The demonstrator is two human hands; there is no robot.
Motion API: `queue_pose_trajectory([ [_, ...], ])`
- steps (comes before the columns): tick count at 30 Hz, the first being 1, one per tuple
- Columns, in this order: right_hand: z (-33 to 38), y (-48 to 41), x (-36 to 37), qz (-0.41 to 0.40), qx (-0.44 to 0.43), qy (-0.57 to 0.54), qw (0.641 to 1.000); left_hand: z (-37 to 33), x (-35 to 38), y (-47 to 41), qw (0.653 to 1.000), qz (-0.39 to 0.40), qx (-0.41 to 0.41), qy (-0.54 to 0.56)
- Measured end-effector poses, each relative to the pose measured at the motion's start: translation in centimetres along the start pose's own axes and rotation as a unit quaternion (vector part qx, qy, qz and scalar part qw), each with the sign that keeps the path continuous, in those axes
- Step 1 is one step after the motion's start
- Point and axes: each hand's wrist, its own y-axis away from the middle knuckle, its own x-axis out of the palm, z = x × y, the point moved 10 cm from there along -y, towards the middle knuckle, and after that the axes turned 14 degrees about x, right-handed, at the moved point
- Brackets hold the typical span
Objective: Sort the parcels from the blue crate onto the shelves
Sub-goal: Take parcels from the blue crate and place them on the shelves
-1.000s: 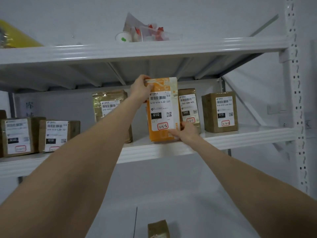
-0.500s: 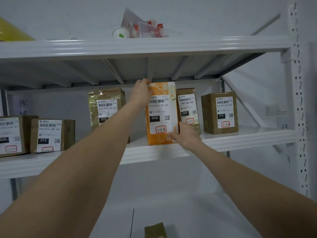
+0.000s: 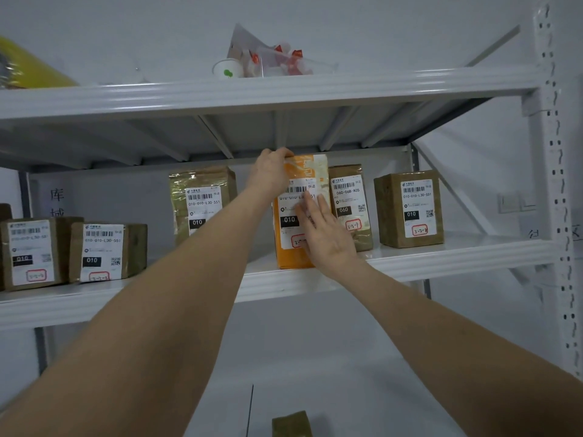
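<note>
Clearly, left hand point(image 3: 271, 171) grips orange parcel point(image 3: 285, 257) (labelled 010); right hand point(image 3: 328, 238) presses.

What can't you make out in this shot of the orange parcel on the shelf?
Head view only:
Label on the orange parcel: middle covered by the right hand.
Brown parcel below: cut off by the bottom edge.
Yellow item on the top shelf: cut by the left edge, blurred.
Blue crate: out of frame.
</note>
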Motion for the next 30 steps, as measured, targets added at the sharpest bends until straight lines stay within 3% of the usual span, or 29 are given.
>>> queue_pose_trajectory([
  [30, -1.5, -3.9, 4.4, 0.036, 0.05, 0.014, 0.998, 2.4, 5.4, -2.7, 0.999, 0.021, 0.018, 0.029],
])
